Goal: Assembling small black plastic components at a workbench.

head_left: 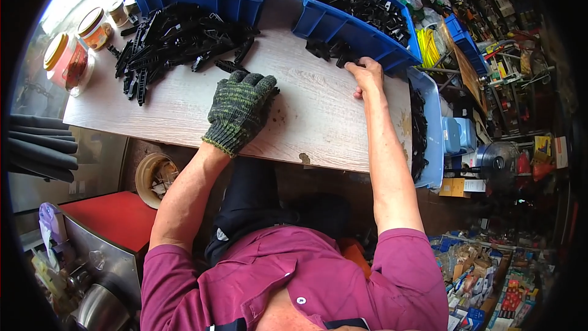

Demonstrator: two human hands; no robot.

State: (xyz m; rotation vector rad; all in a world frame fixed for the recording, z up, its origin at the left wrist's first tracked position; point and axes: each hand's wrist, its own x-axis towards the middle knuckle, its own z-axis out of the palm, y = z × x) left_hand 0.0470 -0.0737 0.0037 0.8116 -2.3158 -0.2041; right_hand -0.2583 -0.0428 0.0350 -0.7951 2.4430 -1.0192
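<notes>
My left hand, in a dark green and black knit glove, rests above the middle of the pale wooden table. Its fingers are curled, and a bit of something black sticks out by the thumb side; most of that is hidden. My bare right hand reaches to the front of the right blue bin, thumb and forefinger pinching a small black plastic piece. Beside it lie a few similar black plastic pieces. A heap of long, ribbed black plastic strips lies left of my gloved hand.
Two blue bins full of black parts stand along the far edge. A light blue tub with black strips is off the table's right end. Lidded jars line the left end. A round bucket stands below.
</notes>
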